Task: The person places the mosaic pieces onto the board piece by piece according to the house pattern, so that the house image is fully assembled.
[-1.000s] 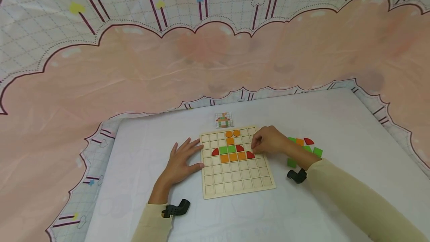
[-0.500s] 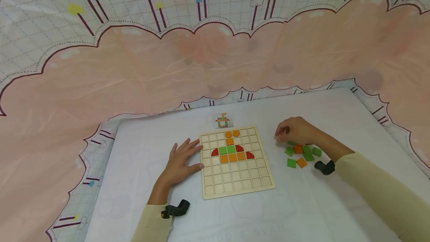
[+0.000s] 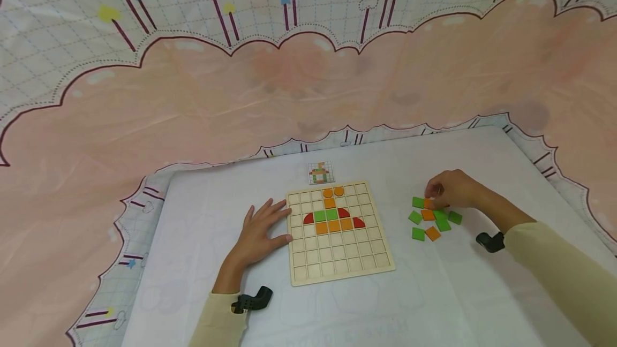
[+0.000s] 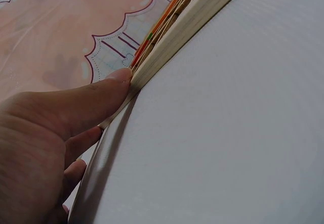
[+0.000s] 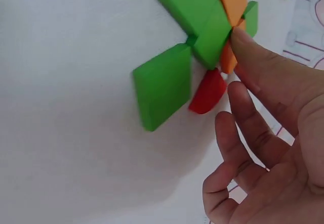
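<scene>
Leaving the gridded board [image 3: 339, 252] at center, the right hand [image 3: 450, 189] is now bending over an orange tile [image 3: 427, 203] at right, grip unclear, placing apparently yielding to picking; the spread left hand [image 3: 260, 232] is touching the board's left edge.

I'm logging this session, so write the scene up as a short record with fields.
Board: wooden, gridded, flat on the white surface
On the board: two orange discs, four orange squares, two green squares, three red pieces
Left hand: touches the board's left edge
Loose, right of the board: green tiles, orange tiles, a red tile in the right wrist view
Right hand: at these tiles, grip unclear
Card: small, patterned, beyond the board's far edge
</scene>
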Action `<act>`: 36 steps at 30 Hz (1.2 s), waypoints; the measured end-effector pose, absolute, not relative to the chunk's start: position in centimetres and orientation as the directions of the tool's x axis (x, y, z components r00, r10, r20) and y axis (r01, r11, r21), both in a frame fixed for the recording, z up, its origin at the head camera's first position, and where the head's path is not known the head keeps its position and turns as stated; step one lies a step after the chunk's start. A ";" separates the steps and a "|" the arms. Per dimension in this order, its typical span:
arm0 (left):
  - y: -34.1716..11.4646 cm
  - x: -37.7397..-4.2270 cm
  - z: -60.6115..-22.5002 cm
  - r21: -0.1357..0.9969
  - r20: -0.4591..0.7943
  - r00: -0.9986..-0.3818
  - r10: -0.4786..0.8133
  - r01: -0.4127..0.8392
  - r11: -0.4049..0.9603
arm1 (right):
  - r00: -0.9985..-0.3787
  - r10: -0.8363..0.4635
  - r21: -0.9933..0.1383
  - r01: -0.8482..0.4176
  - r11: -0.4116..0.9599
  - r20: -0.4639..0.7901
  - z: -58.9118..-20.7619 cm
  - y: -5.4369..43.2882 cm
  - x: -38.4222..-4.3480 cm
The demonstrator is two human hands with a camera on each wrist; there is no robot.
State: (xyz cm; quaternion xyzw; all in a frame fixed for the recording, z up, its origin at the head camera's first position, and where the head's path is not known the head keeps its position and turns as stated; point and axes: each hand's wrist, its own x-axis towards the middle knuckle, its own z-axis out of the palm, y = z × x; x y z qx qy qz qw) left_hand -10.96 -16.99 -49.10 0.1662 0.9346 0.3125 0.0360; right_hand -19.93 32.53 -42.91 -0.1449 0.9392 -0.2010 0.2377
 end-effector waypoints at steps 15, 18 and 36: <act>-17.0 -10.9 -49.3 0.595 0.047 -0.941 0.335 0.296 0.747 | -0.832 -0.396 -0.475 -0.187 0.860 -0.389 -42.7 32.3 -19.6; -17.0 -10.9 -49.3 0.600 0.051 -0.940 0.336 0.298 0.743 | -0.827 -0.398 -0.493 -0.173 0.853 -0.397 -42.2 32.0 -19.7; -17.1 -11.0 -49.3 0.593 0.045 -0.940 0.338 0.297 0.748 | -0.740 -0.602 -0.720 -0.237 0.652 -0.301 -42.4 22.2 -21.0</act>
